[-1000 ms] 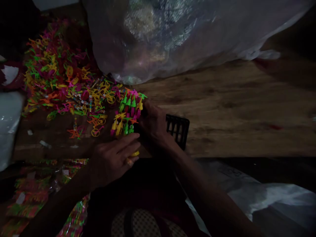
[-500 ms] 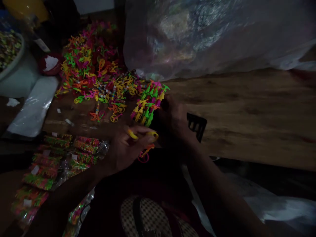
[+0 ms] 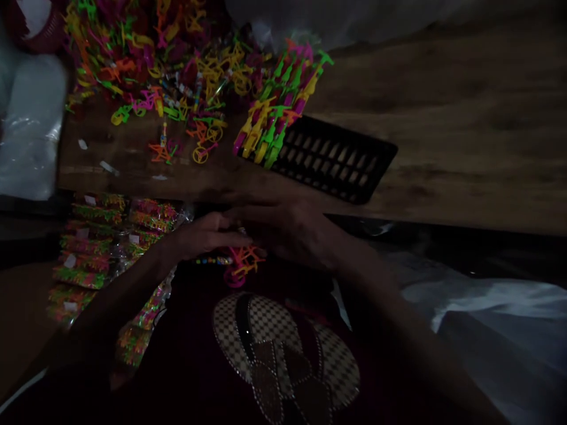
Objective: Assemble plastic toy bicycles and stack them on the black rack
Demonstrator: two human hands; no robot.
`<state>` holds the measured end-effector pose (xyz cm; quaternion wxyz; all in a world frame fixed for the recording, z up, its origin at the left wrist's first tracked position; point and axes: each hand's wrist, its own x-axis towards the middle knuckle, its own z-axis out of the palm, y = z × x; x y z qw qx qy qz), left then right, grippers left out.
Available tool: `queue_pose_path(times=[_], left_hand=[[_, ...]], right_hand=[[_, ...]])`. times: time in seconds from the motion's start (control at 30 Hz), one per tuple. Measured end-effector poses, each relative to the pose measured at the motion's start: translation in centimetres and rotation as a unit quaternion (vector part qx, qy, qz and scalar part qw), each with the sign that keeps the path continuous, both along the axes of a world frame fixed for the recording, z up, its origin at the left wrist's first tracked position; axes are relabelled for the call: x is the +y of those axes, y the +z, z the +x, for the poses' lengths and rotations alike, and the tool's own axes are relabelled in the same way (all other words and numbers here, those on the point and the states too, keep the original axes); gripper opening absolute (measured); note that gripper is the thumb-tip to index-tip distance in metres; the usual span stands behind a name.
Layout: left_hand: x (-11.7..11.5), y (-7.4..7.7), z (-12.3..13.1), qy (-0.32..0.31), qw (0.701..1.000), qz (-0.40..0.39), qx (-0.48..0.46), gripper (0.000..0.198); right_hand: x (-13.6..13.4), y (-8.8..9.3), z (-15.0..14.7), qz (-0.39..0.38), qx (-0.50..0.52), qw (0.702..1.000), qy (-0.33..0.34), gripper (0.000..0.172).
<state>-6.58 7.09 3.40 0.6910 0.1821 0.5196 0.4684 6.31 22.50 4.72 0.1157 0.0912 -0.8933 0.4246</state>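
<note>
My left hand [image 3: 212, 235] is closed by the table's front edge, close to my body. My right hand [image 3: 299, 227] meets it, with its fingers bent toward the left fingertips and partly lost in shadow. Between and below them shows a small plastic toy [image 3: 243, 262] with orange and pink parts and a ring. A thin tube [image 3: 212, 260] of coloured beads sticks out to its left under my left hand. Beyond the hands, a black slotted tray [image 3: 336, 156] holds several green, yellow and pink plastic toys [image 3: 274, 112] lined up at its left end.
A heap of loose bright toys [image 3: 146, 53] lies on the wooden table [image 3: 443, 130]. Clear plastic bags [image 3: 31, 130] lie at the left, below a red basket [image 3: 38, 26]. Packed toys [image 3: 88, 254] are at lower left. White sheeting [image 3: 496, 330] lies at lower right.
The view has tipped down. My right hand has left the tray and come beside my left hand, uncovering the tray. The yellow pieces in my left hand no longer show.
</note>
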Motion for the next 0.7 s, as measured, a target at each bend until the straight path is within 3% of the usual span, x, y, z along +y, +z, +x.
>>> queue_pose_path(times=[0.1,0.3,0.4,0.47,0.6,0.7], left_hand=[[0.4,-0.8,-0.2,-0.073,0.997,0.003,0.013,0.022],[1.0,-2.9,-0.6,-0.115,0.986,0.025,0.12,0.057],[1.1,-3.2,-1.3,-0.136,0.985,0.007,0.106,0.064],[1.0,-3.1,-1.7,-0.15,0.986,0.002,0.078,0.069],[0.9,-2.5,-1.5,-0.104,0.987,0.024,0.118,0.037],[1.1,-2.0,-0.4,-0.043,0.987,0.042,0.15,0.027]], right_hand=[[-0.2,-1.2,0.9,0.024,-0.046,0.998,-0.019,0.031],[0.2,-1.6,2.7,0.156,-0.029,0.983,-0.091,0.015],[1.3,-1.6,3.8,0.196,0.003,0.97,-0.144,0.022],[2.0,-1.7,4.7,0.17,0.006,0.967,-0.189,0.023],[2.6,-2.0,5.9,0.045,-0.025,0.966,-0.251,0.022],[2.6,-2.4,5.3,0.027,-0.013,0.955,-0.294,0.022]])
